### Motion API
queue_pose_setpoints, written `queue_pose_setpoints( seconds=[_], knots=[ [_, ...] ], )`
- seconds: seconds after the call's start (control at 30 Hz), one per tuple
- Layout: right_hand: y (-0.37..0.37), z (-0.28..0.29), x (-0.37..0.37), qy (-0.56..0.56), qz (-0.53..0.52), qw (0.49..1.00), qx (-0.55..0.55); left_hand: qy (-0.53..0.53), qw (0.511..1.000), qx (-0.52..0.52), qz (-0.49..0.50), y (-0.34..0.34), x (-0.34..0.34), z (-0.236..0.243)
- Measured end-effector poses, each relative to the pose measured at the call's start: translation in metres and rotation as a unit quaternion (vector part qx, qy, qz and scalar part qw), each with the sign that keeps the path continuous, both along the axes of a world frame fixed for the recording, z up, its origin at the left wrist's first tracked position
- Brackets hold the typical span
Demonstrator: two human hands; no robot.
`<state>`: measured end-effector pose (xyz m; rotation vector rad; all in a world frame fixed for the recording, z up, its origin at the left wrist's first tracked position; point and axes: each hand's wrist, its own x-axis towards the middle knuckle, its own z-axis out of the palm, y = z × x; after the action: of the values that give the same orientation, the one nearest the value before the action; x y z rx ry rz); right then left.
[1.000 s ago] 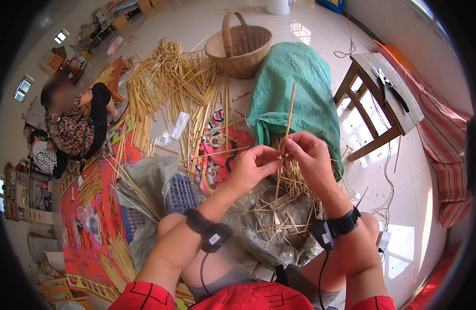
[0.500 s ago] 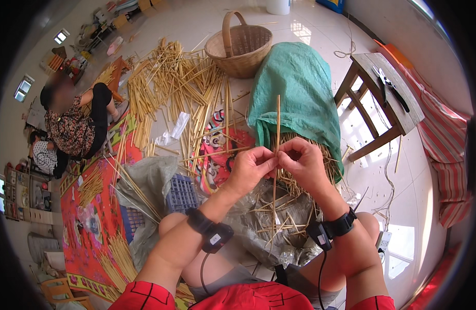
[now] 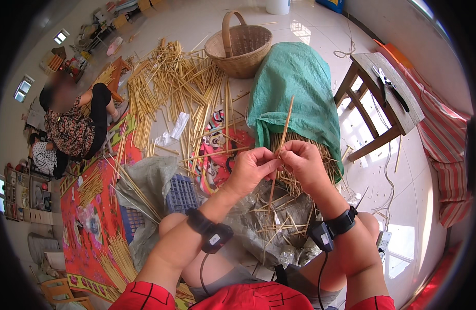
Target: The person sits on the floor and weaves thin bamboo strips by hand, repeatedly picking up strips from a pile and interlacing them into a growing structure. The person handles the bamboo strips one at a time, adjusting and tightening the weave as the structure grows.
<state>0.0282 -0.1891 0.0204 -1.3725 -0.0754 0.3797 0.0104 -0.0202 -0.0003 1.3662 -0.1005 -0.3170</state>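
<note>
A thin straw stalk [image 3: 286, 116] stands nearly upright, leaning a little, in front of me. My left hand [image 3: 253, 169] and my right hand [image 3: 299, 161] meet at its middle, fingers pinched around it. Behind them, a green woven sack [image 3: 295, 77] lies open toward me with many stalks showing at its mouth [image 3: 320, 155]. Below my hands, short cut pieces [image 3: 289, 225] are scattered on crumpled grey plastic [image 3: 248, 237].
A wicker basket [image 3: 248, 62] and a large straw pile [image 3: 165, 77] lie ahead. Pliers [image 3: 392, 90] rest on a wooden stool [image 3: 413, 113] at right. A blue crate [image 3: 181, 194] is left of my arm. Two people [image 3: 78, 129] [image 3: 43, 157] sit on the left by a red mat [image 3: 96, 243].
The stalk's upper end dropped and swung left to upright, then tilted back rightward. My right hand has moved slightly lower, its fingers still pinched on the stalk beside my left hand.
</note>
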Motion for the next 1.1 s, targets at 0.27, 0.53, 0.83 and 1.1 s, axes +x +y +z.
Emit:
queue_pose_setpoints(
  seconds=[0.27,0.53,0.83,1.1],
  knots=[
    [0.004,0.0,-0.002,-0.091,-0.047,0.993,-0.058,0.004,1.0,0.011,0.027,0.0,0.001,-0.001],
    [0.001,0.0,0.001,-0.095,-0.035,0.988,-0.114,-0.007,0.999,0.028,0.029,-0.002,-0.001,-0.002],
    [0.0,0.001,0.001,-0.109,-0.024,0.986,-0.126,-0.007,0.999,0.036,0.023,0.0,-0.001,-0.005],
    [-0.006,0.009,0.002,0.015,0.03,0.999,-0.004,0.024,0.999,-0.032,-0.006,0.0,-0.003,0.003]
  ],
)
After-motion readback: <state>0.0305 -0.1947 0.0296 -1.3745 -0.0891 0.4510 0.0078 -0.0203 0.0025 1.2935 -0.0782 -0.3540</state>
